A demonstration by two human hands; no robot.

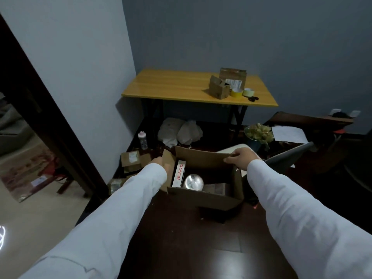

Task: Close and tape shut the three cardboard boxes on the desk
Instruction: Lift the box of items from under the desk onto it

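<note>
Glossy wooden desk point(181, 85), matt cardboard box point(205, 195), shiny glass ball point(193, 182).

An open cardboard box point(203, 178), its flaps up, is held above the dark floor, with a white carton lettered in red and a shiny round object inside. Across the room, two smaller cardboard boxes point(219, 87) point(233, 77) sit together at the desk's point(171, 85) right end, the front one tilted with a flap raised. Two tape rolls point(236, 92) point(248, 92) lie just beside them.
</note>
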